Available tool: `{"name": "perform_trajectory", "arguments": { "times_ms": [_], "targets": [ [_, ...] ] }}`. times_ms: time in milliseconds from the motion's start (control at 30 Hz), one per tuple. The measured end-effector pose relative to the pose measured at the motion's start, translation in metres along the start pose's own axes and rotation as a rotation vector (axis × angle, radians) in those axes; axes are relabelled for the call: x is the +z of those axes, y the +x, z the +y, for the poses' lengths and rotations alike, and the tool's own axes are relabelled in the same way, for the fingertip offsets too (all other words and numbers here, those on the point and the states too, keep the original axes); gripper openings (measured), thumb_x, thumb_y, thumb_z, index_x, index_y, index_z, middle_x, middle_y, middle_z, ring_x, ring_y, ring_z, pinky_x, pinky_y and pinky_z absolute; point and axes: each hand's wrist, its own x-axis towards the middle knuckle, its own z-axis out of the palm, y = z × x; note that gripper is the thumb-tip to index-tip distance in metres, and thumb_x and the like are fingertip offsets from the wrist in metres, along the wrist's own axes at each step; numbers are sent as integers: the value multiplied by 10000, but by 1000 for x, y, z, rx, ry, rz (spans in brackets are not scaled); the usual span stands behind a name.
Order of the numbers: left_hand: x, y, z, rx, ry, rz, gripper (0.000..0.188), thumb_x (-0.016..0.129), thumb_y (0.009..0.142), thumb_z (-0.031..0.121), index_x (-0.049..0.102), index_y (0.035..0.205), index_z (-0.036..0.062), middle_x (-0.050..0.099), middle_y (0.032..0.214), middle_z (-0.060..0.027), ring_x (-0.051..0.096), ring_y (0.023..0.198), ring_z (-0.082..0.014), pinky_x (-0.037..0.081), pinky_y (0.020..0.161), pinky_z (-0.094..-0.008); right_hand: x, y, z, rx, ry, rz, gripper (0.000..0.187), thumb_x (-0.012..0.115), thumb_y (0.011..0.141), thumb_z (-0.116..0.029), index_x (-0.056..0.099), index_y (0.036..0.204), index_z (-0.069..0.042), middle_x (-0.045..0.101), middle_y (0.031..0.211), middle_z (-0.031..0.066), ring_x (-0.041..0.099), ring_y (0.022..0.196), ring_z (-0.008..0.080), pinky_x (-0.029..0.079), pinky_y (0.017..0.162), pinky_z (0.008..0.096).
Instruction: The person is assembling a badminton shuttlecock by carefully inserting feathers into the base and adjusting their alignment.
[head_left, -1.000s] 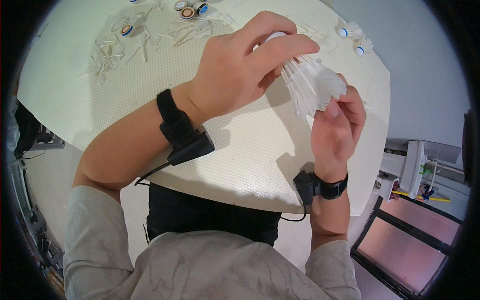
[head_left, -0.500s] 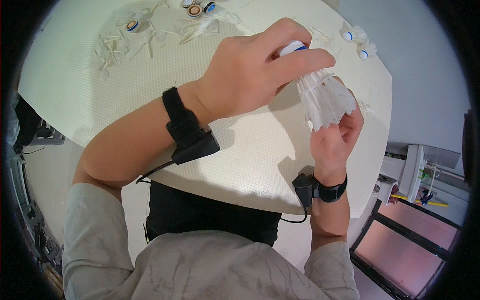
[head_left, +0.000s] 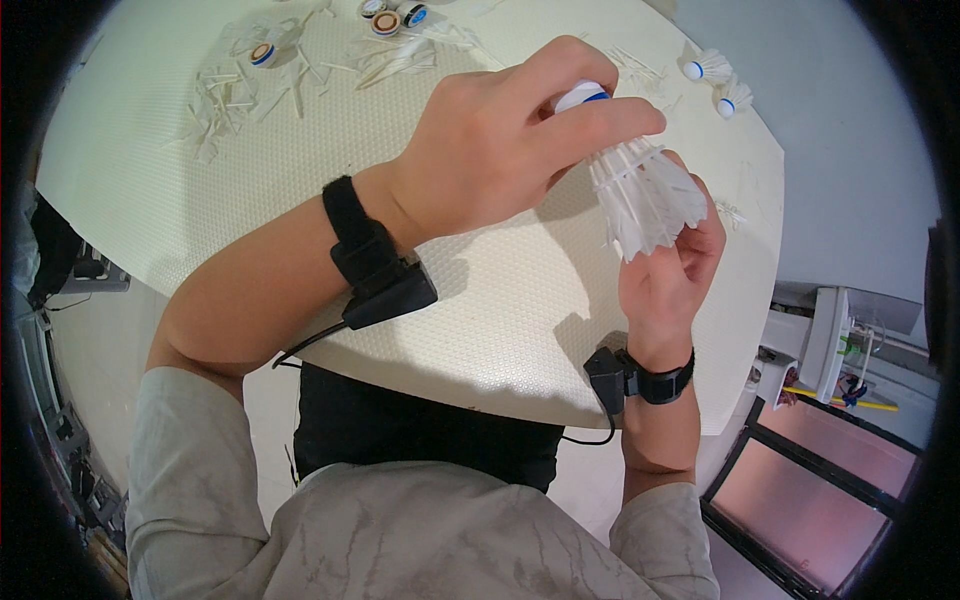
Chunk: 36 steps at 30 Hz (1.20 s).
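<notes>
A white feather shuttlecock (head_left: pixel 645 200) hangs tilted above the table's right half, its rounded base with a blue band up and its feather skirt pointing down to the right. My left hand (head_left: pixel 505 140) is closed round the base end, thumb and fingers gripping either side. At the skirt's open rim, my right hand (head_left: pixel 670 275) pinches the feathers from the far right side. Its fingertips are partly hidden behind the skirt. The feather edges look ragged. Both wrists wear black straps with a small box and a cable.
The white textured table (head_left: pixel 470 330) curves around me. Broken feather pieces (head_left: pixel 225 100) lie at the far left, beside a loose cork base (head_left: pixel 262 54). Several more bases (head_left: pixel 385 22) sit at the far edge. Two shuttlecocks (head_left: pixel 712 66) rest at the far right.
The shuttlecock and both hands have shifted very slightly to the left. Both hands keep the same grip.
</notes>
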Motion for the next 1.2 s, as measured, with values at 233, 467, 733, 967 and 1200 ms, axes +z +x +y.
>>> {"name": "perform_trajectory", "arguments": {
  "times_ms": [233,467,733,967,1200],
  "targets": [
    [0,0,1,-1,-7,-7,465,745,754,-50,712,1166,162,606,1041,-61,634,758,-187,529,571,-257,8,3,-4,-49,52,-25,412,607,826,-17,574,1228,65,571,1219,115,562,1103,195,451,950,327],
    [1,0,0,3,-6,0,460,745,758,-45,708,1168,160,607,1036,-59,632,763,-182,526,569,-252,-4,-3,2,-23,-14,-55,579,581,828,-20,499,1396,57,532,1445,183,545,1319,296,446,1112,453],
    [1,0,-1,15,-3,5,440,756,764,-22,706,1166,151,606,1028,-60,627,756,-184,526,573,-255,8,4,-4,-17,37,-6,423,588,821,-17,565,1237,52,549,1237,120,541,1128,213,439,971,354],
    [-1,1,0,9,-6,-2,462,757,749,-30,702,1173,144,602,1020,-65,635,773,-196,533,586,-267,0,-2,-3,47,-2,-31,573,560,833,-21,496,1396,66,541,1435,183,551,1313,285,446,1106,437],
    [1,0,0,19,-15,-4,463,751,752,-33,700,1176,145,601,1014,-66,638,795,-198,533,588,-269,15,5,-6,-48,79,26,241,615,861,-7,633,1091,63,575,1079,71,561,939,126,455,822,252]
  ]
}}
